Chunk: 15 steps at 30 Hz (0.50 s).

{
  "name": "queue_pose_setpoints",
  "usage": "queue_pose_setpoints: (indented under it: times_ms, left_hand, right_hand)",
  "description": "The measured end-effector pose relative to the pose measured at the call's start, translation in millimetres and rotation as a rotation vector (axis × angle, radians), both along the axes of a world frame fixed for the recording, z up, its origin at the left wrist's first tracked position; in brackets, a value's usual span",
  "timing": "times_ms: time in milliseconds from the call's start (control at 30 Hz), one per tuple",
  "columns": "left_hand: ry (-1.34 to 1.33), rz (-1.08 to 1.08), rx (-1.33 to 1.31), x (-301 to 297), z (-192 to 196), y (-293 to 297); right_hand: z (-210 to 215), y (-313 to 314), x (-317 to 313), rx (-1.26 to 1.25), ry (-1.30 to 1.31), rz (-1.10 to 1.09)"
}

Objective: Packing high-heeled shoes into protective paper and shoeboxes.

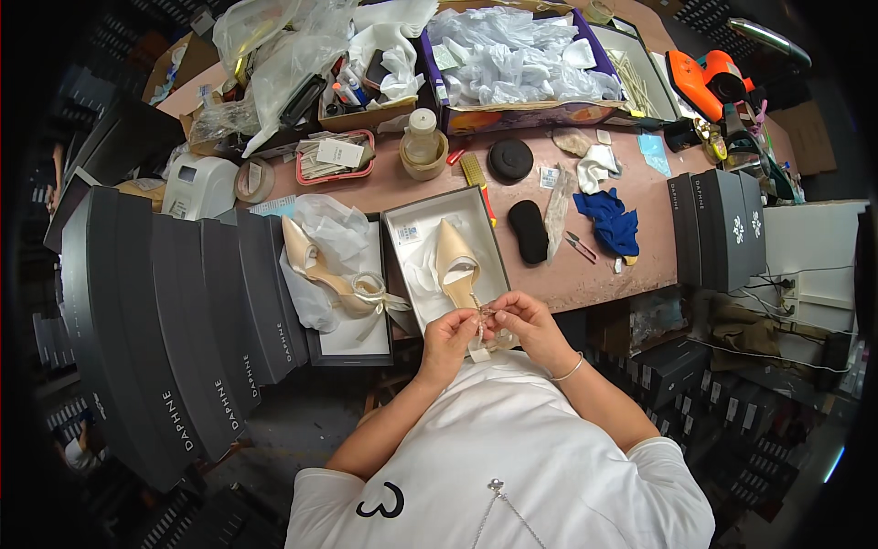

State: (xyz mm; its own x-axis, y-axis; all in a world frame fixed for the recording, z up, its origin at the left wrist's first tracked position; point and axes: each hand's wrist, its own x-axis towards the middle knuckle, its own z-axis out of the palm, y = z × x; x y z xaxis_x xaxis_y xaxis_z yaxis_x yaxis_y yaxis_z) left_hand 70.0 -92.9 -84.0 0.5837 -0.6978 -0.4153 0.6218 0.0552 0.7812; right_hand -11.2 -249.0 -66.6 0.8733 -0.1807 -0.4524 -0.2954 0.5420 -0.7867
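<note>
Where the hands meet: I find them nearly touching, over the near end of a white-lined, dark-edged rectangular shoebox, just in front of the white cotton T-shirt.
Left hand: thumb and forefinger pinched together; I read them as gripping a thin, pale strap.
Right hand: fingers curled and closed, thumb pressed in, on the same strap; the exact grip is too small for me to tell.
Shoe under work: one cream, pointed-toe, satin-look shoe lies in that shoebox, toe away from the wearer, heel end beneath the hands.
Matching shoe: a second cream, pointed-toe shoe lies to the left, on crumpled white tissue paper over another white-lined shoebox; I note a pale fabric bow at its strap end.
Strap work, done: I judge the matching shoe dressed, since its bow appears tied.
Strap work, left: I judge the shoe under work to be partway; its strap is in the fingers and I see no finished bow on it.
Packing, left: both shoeboxes stand open on the pink worktop, both shoes uncovered; I judge wrapping and closing outstanding.
</note>
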Motion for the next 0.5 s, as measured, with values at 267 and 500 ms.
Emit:
queue_pose_setpoints:
  times_ms: [267,500]
  left_hand:
    - [-0.036,0.022,0.046,-2.4,4.3,0.0]
    - [-0.322,0.043,0.257,-7.6,-10.4,3.9]
  right_hand:
    - [6.1,-0.4,1.6,-0.061,-0.050,-0.001]
    - [10.0,-5.5,2.4,-0.409,-0.038,0.144]
